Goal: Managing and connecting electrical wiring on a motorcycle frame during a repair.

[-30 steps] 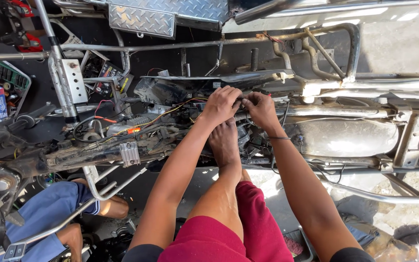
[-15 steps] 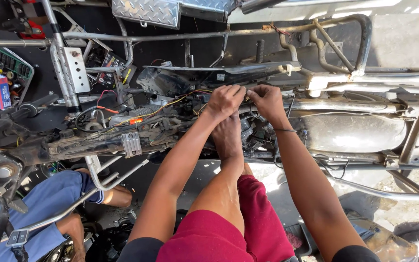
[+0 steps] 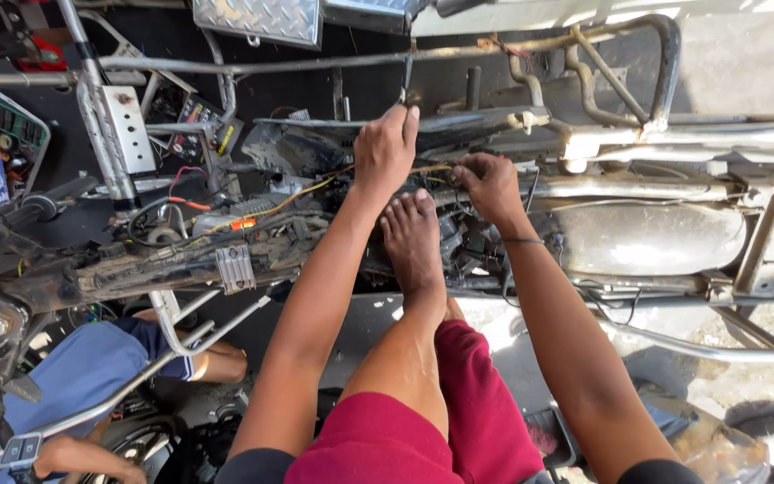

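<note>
Head view, two voices over a stripped motorcycle frame (image 3: 647, 237).

— Where are the hands?

— Left hand (image 3: 385, 152) reaches up to a dark bracket (image 3: 459, 125) under the upper frame tube (image 3: 315, 61); its fingers curl shut around a thin wire (image 3: 315, 186) near the bracket's edge. Right hand (image 3: 491, 185) sits just beside it, lower, fingers pinched on the same bundle of wiring, though the exact strand cannot be told.

— And the foot?

— A bare foot (image 3: 412, 237) presses against the engine area between both forearms, toes touching the dark parts.

— Any room to move?

— Little. Tubes cross above the knuckles, the silver exhaust (image 3: 651, 237) lies close at the right, and cables crowd the left. A diamond-plate box (image 3: 257, 20) hangs at the top edge.

— Anyone else?

— Another person in blue shorts (image 3: 82, 367) crouches lower left, beyond the frame rails, well apart from the hands.
</note>
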